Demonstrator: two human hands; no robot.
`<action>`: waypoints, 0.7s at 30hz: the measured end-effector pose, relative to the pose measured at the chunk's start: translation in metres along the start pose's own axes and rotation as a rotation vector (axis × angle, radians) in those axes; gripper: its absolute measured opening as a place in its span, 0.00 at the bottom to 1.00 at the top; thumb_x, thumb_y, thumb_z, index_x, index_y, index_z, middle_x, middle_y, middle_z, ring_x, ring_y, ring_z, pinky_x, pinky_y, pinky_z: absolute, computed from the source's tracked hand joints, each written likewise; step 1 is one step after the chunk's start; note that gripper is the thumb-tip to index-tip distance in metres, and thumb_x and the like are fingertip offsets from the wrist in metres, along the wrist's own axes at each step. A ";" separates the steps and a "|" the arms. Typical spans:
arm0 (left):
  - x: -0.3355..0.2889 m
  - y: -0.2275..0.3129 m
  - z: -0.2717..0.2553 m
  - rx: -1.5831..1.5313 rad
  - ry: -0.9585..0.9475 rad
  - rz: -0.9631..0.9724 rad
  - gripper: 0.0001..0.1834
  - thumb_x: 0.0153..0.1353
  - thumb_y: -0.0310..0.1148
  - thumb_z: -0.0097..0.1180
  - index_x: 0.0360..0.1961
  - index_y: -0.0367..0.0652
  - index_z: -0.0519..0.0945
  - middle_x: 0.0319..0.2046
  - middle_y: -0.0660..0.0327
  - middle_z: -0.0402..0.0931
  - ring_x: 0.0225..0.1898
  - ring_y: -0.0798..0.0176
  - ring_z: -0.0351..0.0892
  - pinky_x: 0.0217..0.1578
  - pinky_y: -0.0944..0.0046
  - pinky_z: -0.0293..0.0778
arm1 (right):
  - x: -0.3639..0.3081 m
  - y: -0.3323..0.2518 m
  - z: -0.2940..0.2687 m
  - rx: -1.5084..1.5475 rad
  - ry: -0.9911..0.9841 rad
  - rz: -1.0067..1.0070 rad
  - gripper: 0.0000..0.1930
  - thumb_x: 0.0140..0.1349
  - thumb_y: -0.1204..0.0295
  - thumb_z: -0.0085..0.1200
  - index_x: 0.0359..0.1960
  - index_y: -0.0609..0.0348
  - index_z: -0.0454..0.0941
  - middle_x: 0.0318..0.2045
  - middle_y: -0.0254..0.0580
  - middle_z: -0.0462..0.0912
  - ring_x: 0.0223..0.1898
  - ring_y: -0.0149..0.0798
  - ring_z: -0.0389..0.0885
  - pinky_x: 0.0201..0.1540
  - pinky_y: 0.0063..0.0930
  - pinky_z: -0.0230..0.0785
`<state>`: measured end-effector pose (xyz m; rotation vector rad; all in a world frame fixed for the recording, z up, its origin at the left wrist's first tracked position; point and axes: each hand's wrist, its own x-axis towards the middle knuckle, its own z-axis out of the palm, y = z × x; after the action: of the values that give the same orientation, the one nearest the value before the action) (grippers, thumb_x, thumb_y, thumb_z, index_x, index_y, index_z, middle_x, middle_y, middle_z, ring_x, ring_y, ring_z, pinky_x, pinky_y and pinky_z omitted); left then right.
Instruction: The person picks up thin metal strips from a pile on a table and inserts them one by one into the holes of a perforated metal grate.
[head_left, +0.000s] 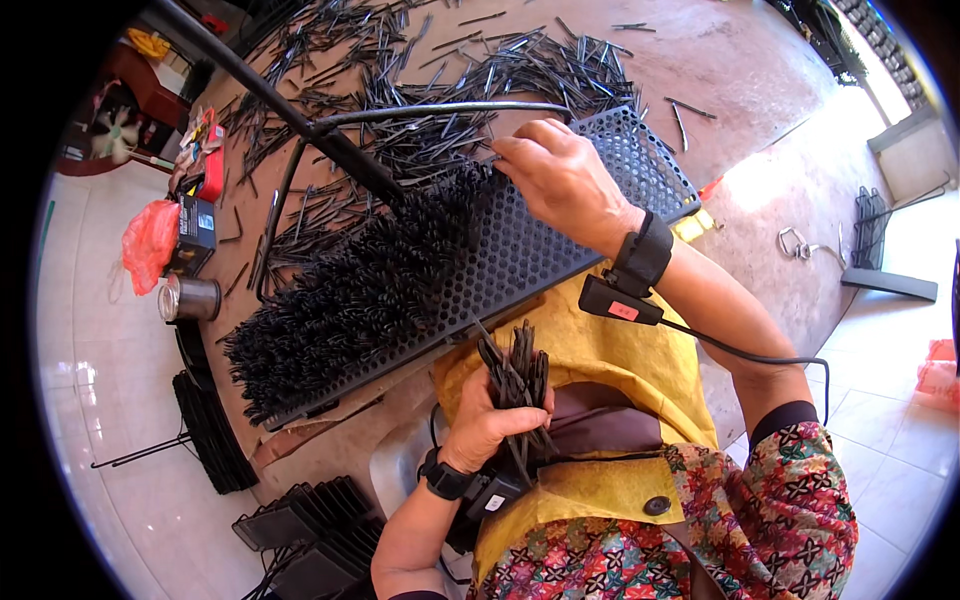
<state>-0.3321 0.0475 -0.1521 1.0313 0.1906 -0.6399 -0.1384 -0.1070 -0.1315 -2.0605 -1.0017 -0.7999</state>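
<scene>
A black perforated panel lies slanted across in front of me. Dense black rubbery tufts fill its left part, while the holes on the right side are bare. My left hand, low and close to my body, is closed around a bundle of thin black strips that point upward. At the panel's far edge, where tufts meet bare holes, my right hand is bent in a pinch. Its fingertips touch the tufts' border; what they hold, if anything, is hidden.
A black metal rod with a bent bar crosses over the panel. Loose black strips are heaped behind it. A metal can, a box and a red bag stand at left. Black racks sit lower left.
</scene>
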 end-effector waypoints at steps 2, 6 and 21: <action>0.000 -0.001 -0.001 0.011 -0.003 -0.002 0.28 0.41 0.24 0.60 0.47 0.35 0.67 0.28 0.58 0.75 0.28 0.66 0.75 0.33 0.67 0.72 | -0.002 -0.006 -0.005 -0.128 -0.168 0.075 0.07 0.54 0.72 0.54 0.30 0.63 0.73 0.25 0.49 0.71 0.29 0.52 0.71 0.32 0.40 0.66; 0.000 0.000 -0.003 0.025 -0.003 0.010 0.28 0.41 0.23 0.60 0.48 0.36 0.67 0.28 0.59 0.75 0.29 0.67 0.75 0.33 0.68 0.72 | -0.020 -0.042 -0.028 0.234 -0.193 0.293 0.15 0.52 0.68 0.61 0.37 0.67 0.77 0.24 0.44 0.77 0.23 0.37 0.76 0.27 0.27 0.69; 0.001 -0.005 -0.001 -0.022 -0.003 0.023 0.25 0.43 0.18 0.59 0.46 0.36 0.69 0.29 0.60 0.76 0.29 0.67 0.75 0.33 0.69 0.72 | -0.027 -0.064 -0.056 0.977 -0.155 1.051 0.05 0.57 0.75 0.55 0.30 0.67 0.78 0.23 0.39 0.81 0.23 0.25 0.77 0.26 0.16 0.70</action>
<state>-0.3341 0.0463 -0.1568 1.0095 0.1824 -0.6176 -0.2174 -0.1329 -0.0999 -1.4235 -0.1550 0.3639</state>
